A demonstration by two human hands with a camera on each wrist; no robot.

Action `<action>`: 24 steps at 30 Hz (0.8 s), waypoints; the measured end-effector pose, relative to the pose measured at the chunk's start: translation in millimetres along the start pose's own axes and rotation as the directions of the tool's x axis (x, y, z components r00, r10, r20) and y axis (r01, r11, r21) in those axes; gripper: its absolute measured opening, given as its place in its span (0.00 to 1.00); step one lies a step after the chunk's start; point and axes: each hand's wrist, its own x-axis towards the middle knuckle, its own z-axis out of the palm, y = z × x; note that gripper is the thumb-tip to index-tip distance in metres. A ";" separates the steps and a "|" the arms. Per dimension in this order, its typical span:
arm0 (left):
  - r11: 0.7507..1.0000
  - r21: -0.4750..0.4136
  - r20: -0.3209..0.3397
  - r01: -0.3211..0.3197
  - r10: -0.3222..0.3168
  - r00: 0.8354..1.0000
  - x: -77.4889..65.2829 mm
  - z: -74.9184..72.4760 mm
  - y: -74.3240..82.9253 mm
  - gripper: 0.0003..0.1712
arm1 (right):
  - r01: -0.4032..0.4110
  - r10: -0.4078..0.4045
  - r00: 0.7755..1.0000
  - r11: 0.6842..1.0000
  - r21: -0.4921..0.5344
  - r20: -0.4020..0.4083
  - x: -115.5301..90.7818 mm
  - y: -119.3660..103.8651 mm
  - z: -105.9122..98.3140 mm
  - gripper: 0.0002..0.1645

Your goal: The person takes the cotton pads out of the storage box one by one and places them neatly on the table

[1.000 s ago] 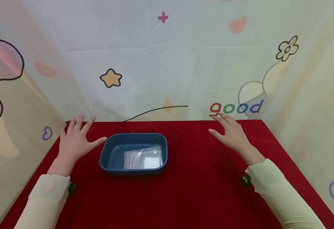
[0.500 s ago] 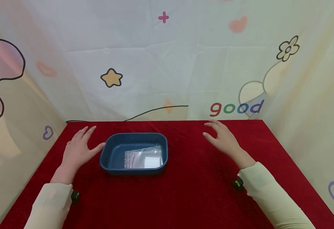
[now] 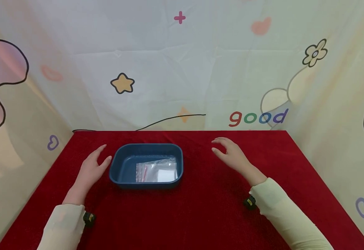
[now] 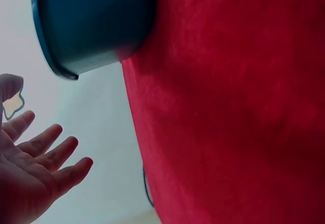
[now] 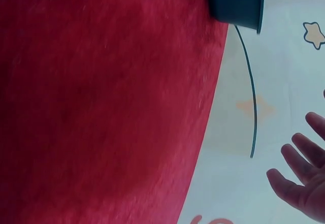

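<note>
A blue rectangular bin (image 3: 145, 185) with rounded corners stands on the red cloth, left of the middle in the head view. Inside it, toward the right, lie clear zip bags (image 3: 149, 171) with a white patch on one. Just left of the bin is my left hand (image 3: 91, 169), thumb and fingers spread apart, holding nothing; the left wrist view shows its palm side near the bin's outer wall. My right hand (image 3: 231, 155) hovers farther off on the bin's right, fingers loosely bent and free of any object. Neither hand visibly touches the bin.
Red cloth (image 3: 200, 218) covers the table up to its back edge. A pale printed curtain (image 3: 169, 69) hangs behind and along both sides. Small dark devices sit at both wrists, such as the right wrist camera (image 3: 250, 202).
Both hands have come inward and lower, closer to the bin. Their fingers look less spread than before. The bin and bags stay in place.
</note>
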 end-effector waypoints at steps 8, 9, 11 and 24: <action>0.984 -0.139 0.033 0.112 -0.108 0.994 -0.4 11.8 -5.3 0.37 | -0.026 0.022 0.998 0.998 0.061 0.062 7.7 -10.7 9.9 0.23; 0.980 -0.154 0.041 0.123 -0.118 0.992 -0.5 13.6 -5.4 0.37 | -0.030 0.025 0.997 0.997 0.065 0.076 9.3 -11.9 10.9 0.23; 0.975 -0.179 0.047 0.131 -0.125 0.991 0.4 17.1 -5.1 0.36 | -0.037 0.029 0.994 0.996 0.078 0.107 12.2 -14.9 12.2 0.23; 0.966 -0.214 0.032 0.141 -0.138 0.990 6.2 32.5 -3.1 0.32 | -0.085 0.048 0.941 0.991 0.099 0.336 37.7 -42.1 11.0 0.26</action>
